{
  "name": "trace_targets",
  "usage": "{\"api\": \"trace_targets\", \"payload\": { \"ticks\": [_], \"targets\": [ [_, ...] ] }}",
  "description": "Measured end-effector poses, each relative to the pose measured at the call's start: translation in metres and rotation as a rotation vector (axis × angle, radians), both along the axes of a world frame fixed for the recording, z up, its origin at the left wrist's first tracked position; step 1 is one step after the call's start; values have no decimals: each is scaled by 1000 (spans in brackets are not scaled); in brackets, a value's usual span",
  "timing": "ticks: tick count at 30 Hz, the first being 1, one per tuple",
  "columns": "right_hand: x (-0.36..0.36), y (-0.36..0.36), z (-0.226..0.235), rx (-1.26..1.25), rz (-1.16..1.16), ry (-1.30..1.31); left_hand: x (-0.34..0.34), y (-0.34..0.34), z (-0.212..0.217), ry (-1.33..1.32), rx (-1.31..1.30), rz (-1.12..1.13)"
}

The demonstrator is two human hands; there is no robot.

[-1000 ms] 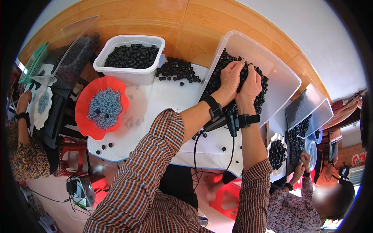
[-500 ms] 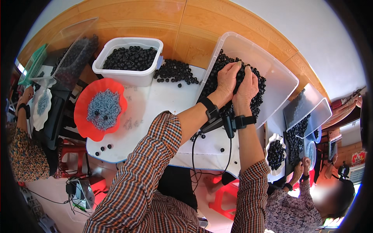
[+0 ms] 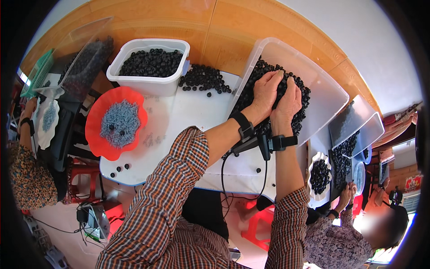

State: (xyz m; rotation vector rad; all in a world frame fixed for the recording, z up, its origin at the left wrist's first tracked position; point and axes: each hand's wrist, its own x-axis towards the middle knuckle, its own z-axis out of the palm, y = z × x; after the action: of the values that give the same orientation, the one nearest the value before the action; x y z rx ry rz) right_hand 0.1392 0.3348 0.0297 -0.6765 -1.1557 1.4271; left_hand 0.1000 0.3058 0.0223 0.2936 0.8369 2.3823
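Both my hands reach into a tilted clear plastic bin [image 3: 327, 87] full of small round black pieces [image 3: 301, 92]. My left hand [image 3: 265, 95] and my right hand [image 3: 288, 107] are cupped close together, fingers curled round a clump of those pieces. The clump shows in the gap between my hands; the palms are hidden. Each wrist wears a black strap, and a dark device with a cable hangs below them, near the bin's front edge.
On the white table [image 3: 188, 116] stand a white tub [image 3: 170, 87] of black pieces and a red scalloped dish [image 3: 96, 121] with small grey-blue parts. Loose black pieces [image 3: 204, 78] lie beside the tub. A white fluted dish [image 3: 313, 188] sits right. Other people work at both sides.
The view has shifted slightly. My hands stay cupped together in the bin, with little visible movement among the black pieces.
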Motion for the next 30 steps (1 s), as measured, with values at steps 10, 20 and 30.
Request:
{"api": "trace_targets", "payload": {
  "ticks": [10,20,30],
  "targets": [
    [3,-5,-1,-12,-7,-4,1,1,-7,7,-6,21],
    [8,-8,0,-11,-24,-22,6,1,-8,10,-5,26],
    [12,-7,0,7,-14,15,10,1,-8,43,-32,33]
  ]
}}
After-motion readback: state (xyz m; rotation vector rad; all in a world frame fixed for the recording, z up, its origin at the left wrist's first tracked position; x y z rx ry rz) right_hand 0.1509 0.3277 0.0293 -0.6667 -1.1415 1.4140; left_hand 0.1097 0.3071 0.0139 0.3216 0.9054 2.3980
